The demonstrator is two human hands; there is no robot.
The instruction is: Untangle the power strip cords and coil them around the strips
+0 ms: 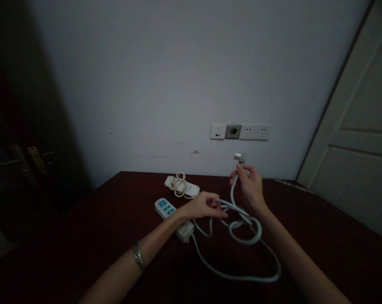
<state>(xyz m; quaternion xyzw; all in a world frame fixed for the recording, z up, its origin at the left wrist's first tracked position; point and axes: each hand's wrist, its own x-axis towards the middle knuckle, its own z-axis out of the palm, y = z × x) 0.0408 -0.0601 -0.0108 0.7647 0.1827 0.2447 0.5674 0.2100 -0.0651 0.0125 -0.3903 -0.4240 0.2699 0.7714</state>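
My right hand [248,182] pinches the plug [241,158] at its cord end and holds it upright above the table, below the wall sockets. From it the white power cord [246,278] drops into loose loops and runs to a power strip [165,208] with blue socket faces. My left hand [210,205] is over the loops, its fingers curled about a stretch of the cord. The left forearm covers the middle of the power strip. Behind it lies a second white power strip [191,188] with its own cord coiled on top.
A row of wall sockets [255,132] is set in the wall behind the dark red table [127,198]. Among its plates is a grey one [233,131] with a dark opening. A white panelled door [362,139] stands at the right, and a brass door handle [37,157] shows at the left.
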